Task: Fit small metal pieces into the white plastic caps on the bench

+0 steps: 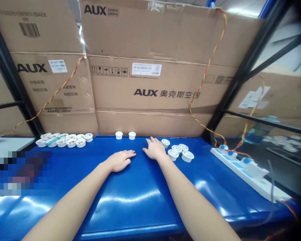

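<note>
My left hand [120, 160] rests low over the blue table [132, 187], its fingers stretched out and pointing right, with nothing in it. Farther forward, my right hand [154, 149] has its fingers spread, and I see nothing held there. Right beside it stand several small white cups, among them a front cup [173, 154], a rear cup [165, 143] and a right-hand cup [188, 156]. Two more white cups, a left one [118, 135] and a right one [132, 135], stand at the back edge against the cardboard. The area under my right palm is hidden.
At the back left, several white cups [71, 143] with brownish contents stand close together, a teal stick [53, 140] across them. A white power strip [251, 177] with plugs lies along the right edge. Cardboard [150, 97] walls the back; a red-yellow twisted wire [208, 67] hangs there.
</note>
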Tool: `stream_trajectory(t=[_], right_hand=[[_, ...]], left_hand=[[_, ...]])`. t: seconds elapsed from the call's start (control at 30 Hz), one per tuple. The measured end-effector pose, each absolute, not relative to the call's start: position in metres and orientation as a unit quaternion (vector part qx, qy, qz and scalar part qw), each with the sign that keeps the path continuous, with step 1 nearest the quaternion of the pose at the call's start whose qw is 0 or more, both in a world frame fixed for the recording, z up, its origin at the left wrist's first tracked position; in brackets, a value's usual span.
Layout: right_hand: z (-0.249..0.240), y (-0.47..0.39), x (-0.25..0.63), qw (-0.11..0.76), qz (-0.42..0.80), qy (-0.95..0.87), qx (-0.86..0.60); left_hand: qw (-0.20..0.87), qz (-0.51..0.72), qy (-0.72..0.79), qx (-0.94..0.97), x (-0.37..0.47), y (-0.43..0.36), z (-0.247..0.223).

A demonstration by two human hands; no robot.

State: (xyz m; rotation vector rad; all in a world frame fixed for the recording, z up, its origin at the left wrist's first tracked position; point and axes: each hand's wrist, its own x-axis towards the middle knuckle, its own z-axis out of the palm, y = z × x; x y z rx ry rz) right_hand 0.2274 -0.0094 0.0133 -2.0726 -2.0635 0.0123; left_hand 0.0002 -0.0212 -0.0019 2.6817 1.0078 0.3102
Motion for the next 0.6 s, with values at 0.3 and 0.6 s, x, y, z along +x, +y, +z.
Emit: stream_trajectory(t=[0.3, 0.6], right_hand=[[0.025, -0.025, 0.206, 0.156, 0.002, -0.745, -0.649], [0.010, -0.014, 0.207, 0.185, 0.054, -0.782, -0.593]], left_hand=[[0.168, 0.245, 0.339, 0.893, -0.006, -0.019, 0.002], [0.150, 0.273, 0.401, 0.861, -0.011, -0.007, -0.009]])
